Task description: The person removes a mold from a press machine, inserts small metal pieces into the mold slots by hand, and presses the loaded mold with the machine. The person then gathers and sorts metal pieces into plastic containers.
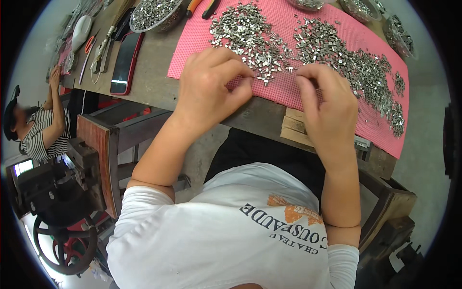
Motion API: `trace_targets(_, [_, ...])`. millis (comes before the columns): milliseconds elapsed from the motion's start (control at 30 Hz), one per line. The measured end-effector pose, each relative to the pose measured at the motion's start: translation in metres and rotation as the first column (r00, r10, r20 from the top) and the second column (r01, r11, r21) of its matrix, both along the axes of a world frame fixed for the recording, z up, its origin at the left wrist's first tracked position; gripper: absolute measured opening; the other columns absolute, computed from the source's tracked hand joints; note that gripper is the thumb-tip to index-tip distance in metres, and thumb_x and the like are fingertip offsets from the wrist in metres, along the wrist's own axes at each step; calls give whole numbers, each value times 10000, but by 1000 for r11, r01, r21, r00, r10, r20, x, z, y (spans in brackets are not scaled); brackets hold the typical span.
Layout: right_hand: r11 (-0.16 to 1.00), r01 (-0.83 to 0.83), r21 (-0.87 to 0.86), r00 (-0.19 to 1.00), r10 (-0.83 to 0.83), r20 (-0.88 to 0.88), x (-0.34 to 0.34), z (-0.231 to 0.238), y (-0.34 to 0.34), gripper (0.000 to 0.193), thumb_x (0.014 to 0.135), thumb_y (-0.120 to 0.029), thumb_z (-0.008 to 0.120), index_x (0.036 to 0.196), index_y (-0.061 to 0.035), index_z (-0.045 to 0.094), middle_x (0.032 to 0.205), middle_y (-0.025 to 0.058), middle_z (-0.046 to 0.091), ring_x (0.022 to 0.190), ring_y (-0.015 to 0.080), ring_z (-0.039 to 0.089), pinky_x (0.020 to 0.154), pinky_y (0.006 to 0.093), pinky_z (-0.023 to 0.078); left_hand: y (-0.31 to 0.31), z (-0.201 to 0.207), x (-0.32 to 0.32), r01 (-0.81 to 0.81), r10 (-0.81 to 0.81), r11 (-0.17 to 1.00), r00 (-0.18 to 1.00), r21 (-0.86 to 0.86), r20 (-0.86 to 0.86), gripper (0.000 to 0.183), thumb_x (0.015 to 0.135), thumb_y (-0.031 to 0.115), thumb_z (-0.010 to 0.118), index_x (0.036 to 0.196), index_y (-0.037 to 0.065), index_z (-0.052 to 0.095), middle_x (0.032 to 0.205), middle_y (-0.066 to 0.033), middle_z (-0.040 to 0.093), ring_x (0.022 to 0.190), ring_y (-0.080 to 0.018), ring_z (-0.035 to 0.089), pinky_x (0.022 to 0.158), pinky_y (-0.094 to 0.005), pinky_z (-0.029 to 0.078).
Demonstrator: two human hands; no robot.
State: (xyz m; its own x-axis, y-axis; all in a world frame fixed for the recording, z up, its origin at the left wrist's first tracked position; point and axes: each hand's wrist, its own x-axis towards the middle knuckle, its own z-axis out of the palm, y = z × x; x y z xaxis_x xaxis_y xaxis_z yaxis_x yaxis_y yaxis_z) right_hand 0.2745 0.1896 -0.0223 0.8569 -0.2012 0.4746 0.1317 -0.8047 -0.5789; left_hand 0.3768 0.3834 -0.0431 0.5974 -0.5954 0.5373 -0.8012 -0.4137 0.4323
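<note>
Both my hands are over the near edge of a pink textured mat (195, 50) on the workbench. My left hand (209, 84) is closed in a pinch, thumb and fingertips together beside the left heap of small silvery metal pieces (240, 29). Whatever lies between those fingertips is too small to make out. To the right, my right hand (332, 103) also pinches, its thumb and forefinger close to a few loose pieces at the heap's near end. I cannot make out what it holds. Beyond it spreads a second heap of metal pieces (322, 41), running toward the mat's right side.
A clear bowl (172, 21) of metal pieces stands at the back left, near tool handles (193, 6). A red-edged phone (126, 62) and orange-handled scissors (89, 44) lie left. Wooden blocks (294, 127) sit at the bench's front edge. Another person (45, 127) is at far left.
</note>
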Motion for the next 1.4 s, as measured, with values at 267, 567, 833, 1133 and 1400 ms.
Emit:
trace_targets(267, [988,60,145,997,-65,34,-51,5,-35,196,917,61,637,1088,-21,685,971,102,710,829,226,682,749,318,533,-22,3,-19,186,-190,975,982,125,20,174,690,60,812,848,106,754,869,-21,666,816,-247,635,715,-375,468])
trace_targets(567, [991,99,89,995,-96,-37,-103,-7,-62,146,845,46,717,960,-42,708,864,85,698,771,259,654,732,345,513,-20,6,-25,58,-103,972,977,227,189,103,770,121,791,857,139,739,843,7,644,826,-212,612,737,-367,426])
trace_targets(833, [996,74,43,997,-74,-2,-111,-15,-63,169,837,53,695,966,-56,677,946,68,686,889,276,635,816,361,475,-40,5,-41,132,-128,990,989,55,-70,97,839,65,733,916,68,675,863,-53,657,789,-265,608,717,-381,458])
trace_targets(1133, [997,44,-61,999,-43,21,-109,-21,-64,192,805,1,735,962,-86,666,946,36,674,891,257,630,825,375,431,-84,8,-71,387,-387,921,906,-37,-171,122,844,-23,685,959,15,665,963,-113,683,874,-271,633,790,-349,487])
trace_targets(1400, [989,26,-146,999,-19,49,-107,-21,-61,231,755,-9,752,955,-80,660,949,22,668,891,235,641,816,378,433,-101,-7,-84,366,-379,924,910,-109,-168,140,785,80,766,897,101,685,903,-13,656,827,-234,615,746,-363,439])
